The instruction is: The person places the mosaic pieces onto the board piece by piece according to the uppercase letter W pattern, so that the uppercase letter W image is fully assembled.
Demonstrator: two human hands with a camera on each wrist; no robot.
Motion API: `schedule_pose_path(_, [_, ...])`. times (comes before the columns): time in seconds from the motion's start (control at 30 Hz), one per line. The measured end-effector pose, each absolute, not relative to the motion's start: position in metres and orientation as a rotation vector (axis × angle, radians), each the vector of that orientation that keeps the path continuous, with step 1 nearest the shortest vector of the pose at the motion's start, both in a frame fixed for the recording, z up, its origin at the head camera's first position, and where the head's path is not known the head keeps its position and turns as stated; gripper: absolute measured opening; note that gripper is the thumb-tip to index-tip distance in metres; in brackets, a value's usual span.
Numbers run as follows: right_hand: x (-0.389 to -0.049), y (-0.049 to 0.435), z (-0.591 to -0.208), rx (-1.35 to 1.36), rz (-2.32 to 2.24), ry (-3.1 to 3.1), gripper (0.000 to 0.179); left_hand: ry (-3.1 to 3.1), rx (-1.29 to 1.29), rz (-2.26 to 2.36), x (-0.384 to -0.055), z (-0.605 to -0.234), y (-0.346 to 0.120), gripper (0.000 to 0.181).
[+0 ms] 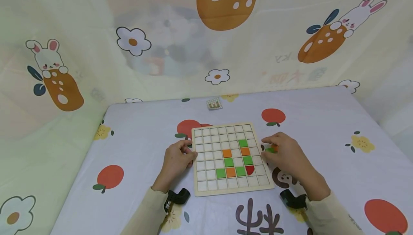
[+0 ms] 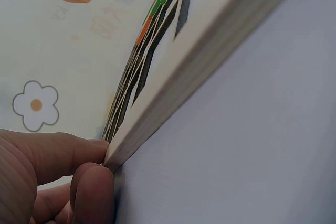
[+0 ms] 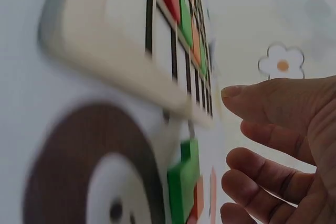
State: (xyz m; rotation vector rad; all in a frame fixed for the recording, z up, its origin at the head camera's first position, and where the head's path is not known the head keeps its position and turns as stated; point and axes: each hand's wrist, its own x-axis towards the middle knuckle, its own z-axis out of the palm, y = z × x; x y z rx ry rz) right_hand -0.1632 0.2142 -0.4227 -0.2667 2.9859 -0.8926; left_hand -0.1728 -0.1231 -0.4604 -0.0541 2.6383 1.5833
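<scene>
Right hand (image 1: 285,154) hovers over small green and orange square tiles (image 1: 271,149) lying on the table just right of the pale wooden grid board (image 1: 230,158); fingers loosely curled, nothing pinched yet. Left hand (image 1: 176,158) pinches the board's left edge. Best pinch one tile cleanly and keep the board pinned flat.

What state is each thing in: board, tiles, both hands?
wooden grid board: flat on the table, partly filled with coloured tiles.
green tile: seated in a board cell.
red quarter-round tile: seated in a board cell.
loose green tile: off the board, beside its right edge at the right hand.
left hand: pinches the board's left edge.
right hand: fingers curled over the loose tiles, grip unclear.
</scene>
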Motion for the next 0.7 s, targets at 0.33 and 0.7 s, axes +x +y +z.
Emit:
schedule_pose_path(0.33, [-0.170, 0.239, -0.434, -0.247, -0.826, 3.027, 0.038, 2.632, -0.066, 1.591, -0.173, -0.460, -0.123, 0.041])
schedule_pose_path(0.7, [-0.177, 0.251, -0.437, -0.138, -0.732, 2.970, 0.039, 2.633, -0.062, 1.592, -0.174, -0.462, -0.124, 0.041])
